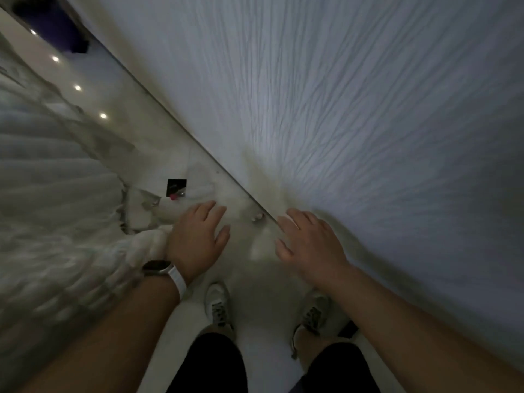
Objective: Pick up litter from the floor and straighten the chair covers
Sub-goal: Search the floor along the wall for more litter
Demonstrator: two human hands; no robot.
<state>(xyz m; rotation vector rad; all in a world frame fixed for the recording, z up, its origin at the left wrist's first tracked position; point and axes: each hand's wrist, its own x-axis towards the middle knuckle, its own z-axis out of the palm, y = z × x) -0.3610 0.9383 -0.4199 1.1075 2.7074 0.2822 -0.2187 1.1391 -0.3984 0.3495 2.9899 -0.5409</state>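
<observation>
Litter lies on the glossy pale floor (158,154): a small black square piece of litter (176,186) with a pink scrap (173,197) touching its lower edge. Any print on the square is too small to read. Both sit left of the long straight hem of a white pleated cloth (354,123), which runs diagonally and fills the space to the right of the hem. Well left of the hem hangs white ruffled fabric (51,194), so the open floor is a narrow strip between the two. A small pale bit (258,217) lies right against the hem.

The left hand (198,236), with a white-strapped wristwatch (158,268), hovers over the strip just left of the hem and near the litter, fingers loosely spread and holding nothing. The right hand (309,242) hovers at the hem itself, fingers also spread and empty. Below the hands, two pale laced shoes (217,304) stand on the strip. Round light reflections (77,87) dot the floor farther along the hem.
</observation>
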